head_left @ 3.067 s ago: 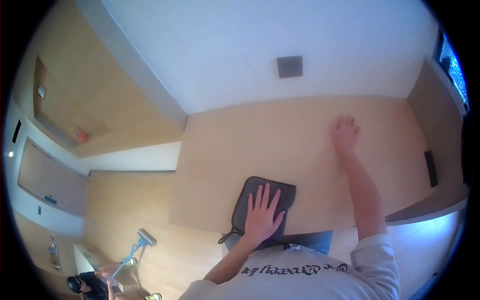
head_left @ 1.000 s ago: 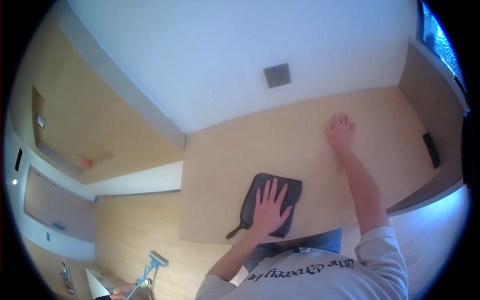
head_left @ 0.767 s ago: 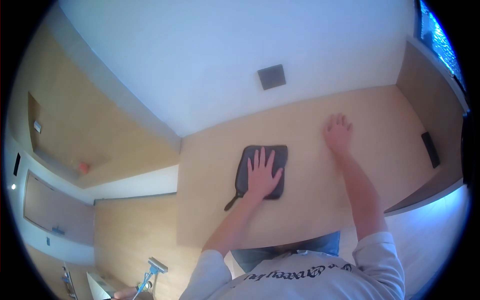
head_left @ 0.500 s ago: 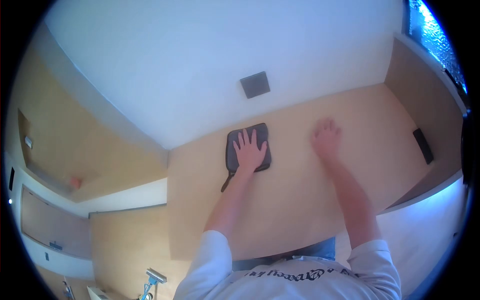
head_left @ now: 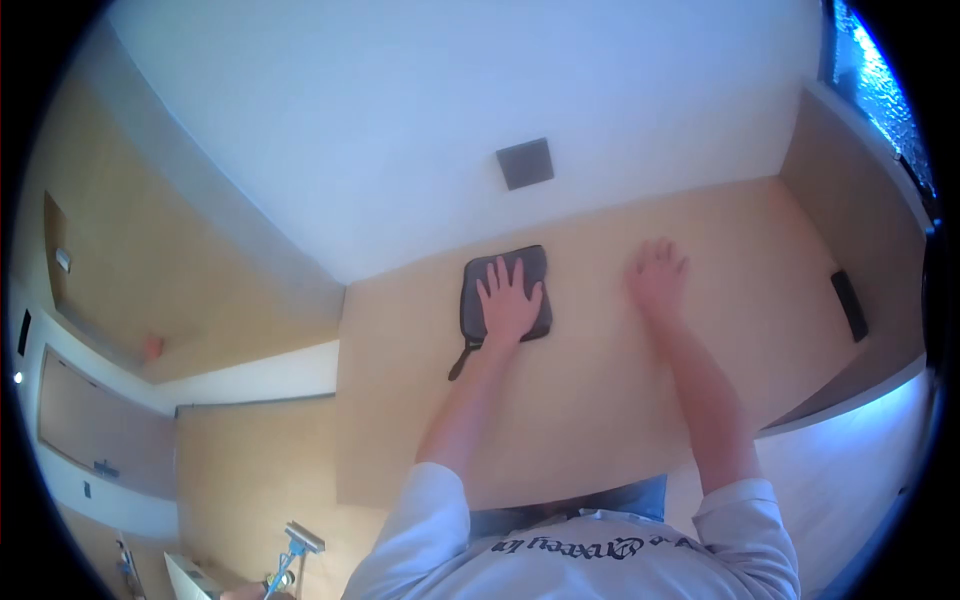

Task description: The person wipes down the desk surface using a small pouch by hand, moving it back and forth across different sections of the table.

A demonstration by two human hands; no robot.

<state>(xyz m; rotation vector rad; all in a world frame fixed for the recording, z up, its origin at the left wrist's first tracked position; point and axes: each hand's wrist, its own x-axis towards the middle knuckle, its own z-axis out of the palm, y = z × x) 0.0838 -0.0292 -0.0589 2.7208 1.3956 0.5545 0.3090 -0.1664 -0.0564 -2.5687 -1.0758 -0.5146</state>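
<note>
I'd press lightly and evenly through the left hand (head_left: 511, 307), which lies flat, fingers fanned and ungripping, on the dark strapped pouch (head_left: 535, 266) near the wall-side edge of the desk (head_left: 590, 400). The right hand (head_left: 658, 283), blurred, looks loosely spread, empty. A dark square plate (head_left: 525, 164) marks the white wall (head_left: 400, 130); a blue-handled mop (head_left: 304, 538) shows lower left.

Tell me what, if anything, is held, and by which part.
Nothing appears held: the left grip lies flat on the dark pouch, not closed around it; the right grip is over the desk, nothing visible in it.
</note>
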